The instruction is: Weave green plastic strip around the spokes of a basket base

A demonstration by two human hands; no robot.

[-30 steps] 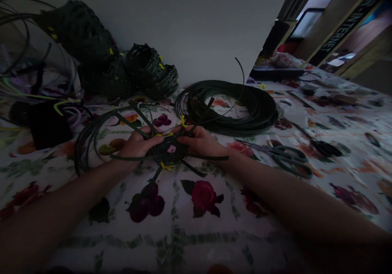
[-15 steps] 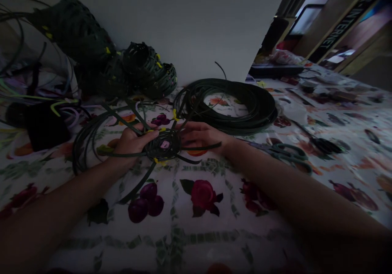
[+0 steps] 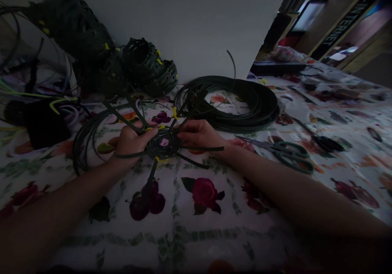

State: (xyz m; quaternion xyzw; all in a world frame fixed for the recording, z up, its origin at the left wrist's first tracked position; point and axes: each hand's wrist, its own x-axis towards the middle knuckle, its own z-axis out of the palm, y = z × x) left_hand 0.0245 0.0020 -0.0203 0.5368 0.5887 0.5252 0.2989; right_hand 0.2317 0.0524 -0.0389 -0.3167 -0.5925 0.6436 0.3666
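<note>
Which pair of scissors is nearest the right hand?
The green-handled scissors, whose blades point toward the right hand. The black-handled pair lies farther from that hand, beyond the green handles and toward the back.

A plain pale grey wall [image 3: 183, 25] fills the back, dim under low light. At right it ends at an opening onto a wood-panelled space, with a black "INTERNET" sign [image 3: 346, 25] and a dark-framed bright pane [image 3: 308, 14] beyond
</note>
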